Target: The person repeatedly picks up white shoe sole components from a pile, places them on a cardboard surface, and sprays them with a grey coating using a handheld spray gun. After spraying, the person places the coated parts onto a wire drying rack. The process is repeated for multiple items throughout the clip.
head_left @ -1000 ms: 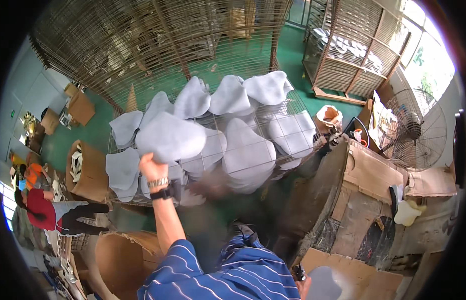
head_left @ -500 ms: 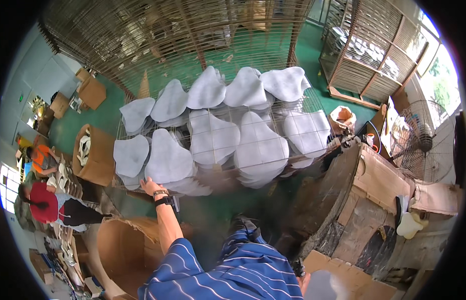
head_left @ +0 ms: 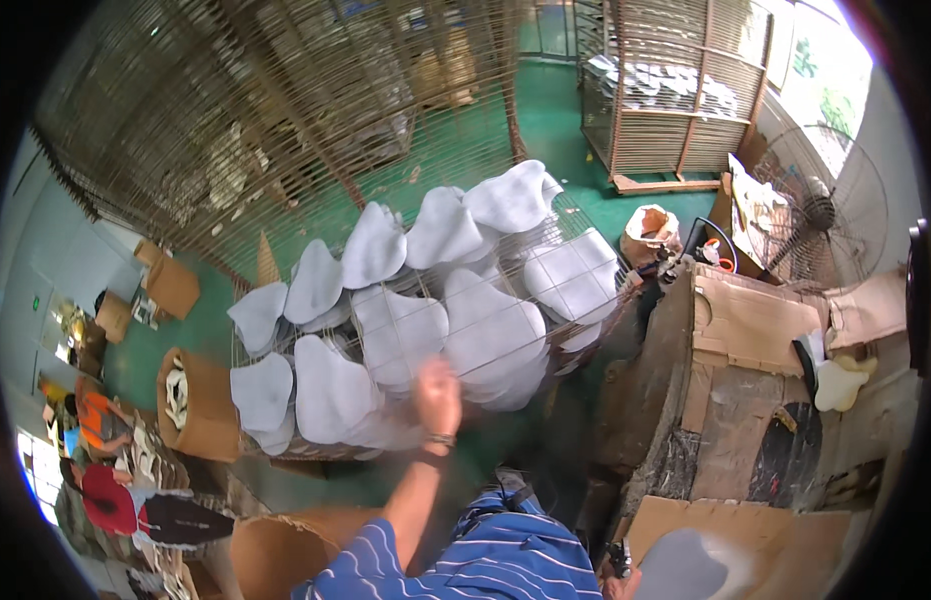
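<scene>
My left hand, smeared by motion, is over the front edge of a wire rack, beside a stack of grey curved sheets. Its fingers are too blurred to show whether they are closed. Similar flat grey pieces with rounded, lobed outlines lie in two rows of stacks on the rack, among them a front-left piece and a far-right piece. Low on the right, my right hand is beside a single grey piece on brown cardboard. Its fingers are mostly hidden at the picture's lower edge.
Tall slatted racks stand behind. On the right are a worn cardboard-covered bench, a paper sack and a large fan. To the left stand cardboard boxes; two people are beyond them.
My left hand has moved right along the rack's front edge, from the front-left stacks to near the middle. The whole view has turned, and the right hand stays beside the grey piece.
</scene>
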{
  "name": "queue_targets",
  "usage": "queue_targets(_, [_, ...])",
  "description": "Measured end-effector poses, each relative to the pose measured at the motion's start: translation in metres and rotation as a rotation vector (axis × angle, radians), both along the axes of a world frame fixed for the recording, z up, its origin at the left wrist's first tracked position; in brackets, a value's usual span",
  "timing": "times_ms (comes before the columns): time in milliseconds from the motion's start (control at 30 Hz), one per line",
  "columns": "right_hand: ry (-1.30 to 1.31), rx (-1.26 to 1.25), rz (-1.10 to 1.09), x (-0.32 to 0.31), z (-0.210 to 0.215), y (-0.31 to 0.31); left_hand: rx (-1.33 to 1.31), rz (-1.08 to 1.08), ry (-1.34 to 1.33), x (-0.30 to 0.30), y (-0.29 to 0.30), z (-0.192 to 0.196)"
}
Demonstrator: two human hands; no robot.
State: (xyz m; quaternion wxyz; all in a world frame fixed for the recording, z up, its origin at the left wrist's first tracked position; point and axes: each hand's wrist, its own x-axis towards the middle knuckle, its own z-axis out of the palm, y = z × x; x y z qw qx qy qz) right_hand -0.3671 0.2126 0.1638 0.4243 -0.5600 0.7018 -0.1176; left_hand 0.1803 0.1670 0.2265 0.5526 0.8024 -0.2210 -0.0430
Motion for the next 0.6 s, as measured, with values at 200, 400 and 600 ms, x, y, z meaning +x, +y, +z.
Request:
queue_targets(200, [-0.1, -0.03, -0.231, -0.004, 0.018, 0.049, 0.202, -1.054, 0.146, -0.129, -0.078, 0.016])
queue_targets(400, [-0.14, -0.085, -0.442, -0.004, 0.096, 0.092, 0.508, -1.385, 0.099, -0.197, -0.08, 0.019])
queue_targets(600, [-0.018, -0.155, -0.831, -0.003, 0.158, 0.129, 0.625, -1.632, 0.157, -0.237, -0.097, -0.066])
